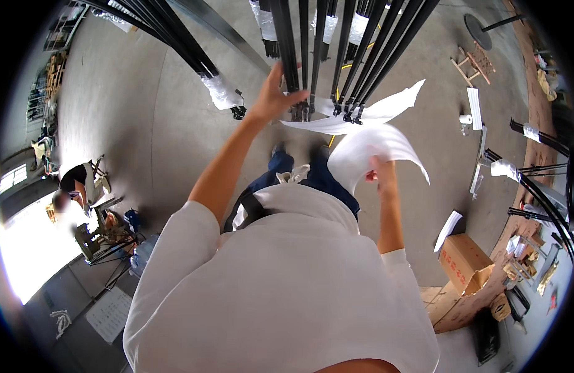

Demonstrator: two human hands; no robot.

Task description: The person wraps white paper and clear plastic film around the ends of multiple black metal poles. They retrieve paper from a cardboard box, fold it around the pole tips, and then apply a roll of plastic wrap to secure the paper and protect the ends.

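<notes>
The left hand (pixel 273 93) was stretched up and fwd, fingers spread wide, palm against the lower end of a bundle of black rods (pixel 302 56). Its fingertips touched the rods just above their feet; the thumb pointed up. Whether it truly gripped a rod couldn't be told.

The right hand (pixel 380 169) was lower and to the right, closed on the edge of a white sheet (pixel 368 146) that curled up and over it. A second white sheet (pixel 374 112) lay draped under the rod ends, between the two hands, just above the held sheet and right of the left hand.

More black rods (pixel 175 37) w/ a white-wrapped end ran off to the left of the left hand. Below both hands were the person's jeans and shoes on the concrete floor (pixel 144 124).

Right of and below the right hand sat a cardboard box (pixel 464 261) w/ a white paper leaning beside it. Farther right, more wrapped black rods (pixel 536 180) lay on a rack. Well left of the left hand, another person (pixel 75 180) bent over near a bright doorway.
</notes>
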